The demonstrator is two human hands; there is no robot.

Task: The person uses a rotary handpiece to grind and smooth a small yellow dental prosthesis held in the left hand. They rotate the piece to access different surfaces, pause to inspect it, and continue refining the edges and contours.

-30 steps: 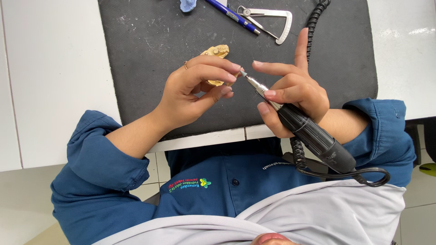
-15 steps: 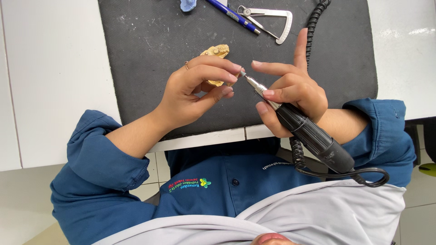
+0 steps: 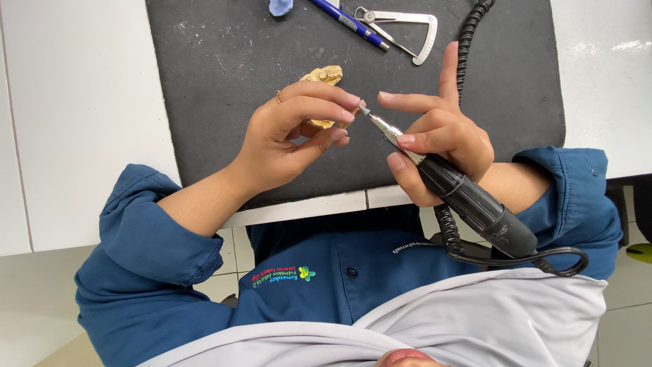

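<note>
Blue sleeves (image 3: 149, 238) frame the nearest part of the view, both forearms reaching from the person's chest out over a dark mat (image 3: 204, 81) on a white table (image 3: 75, 115). Closer in, the right hand (image 3: 441, 139) is clenched around a black rotary handpiece (image 3: 468, 197), thumb and two fingers pinching its metal nose while the index finger stands straight up; its coiled cord (image 3: 468, 41) runs off along the mat. The handpiece's small pale tip (image 3: 365, 110) sits just beside the left fingertips. The left hand (image 3: 285, 143) (a thin ring on one finger) grips a yellowish dental cast (image 3: 324, 76), fingers curled over it so that only part shows, held above the mat's middle. Farther off lie a blue pen (image 3: 350, 22), a metal caliper gauge (image 3: 407, 27) and a blue lump (image 3: 280, 7).
</note>
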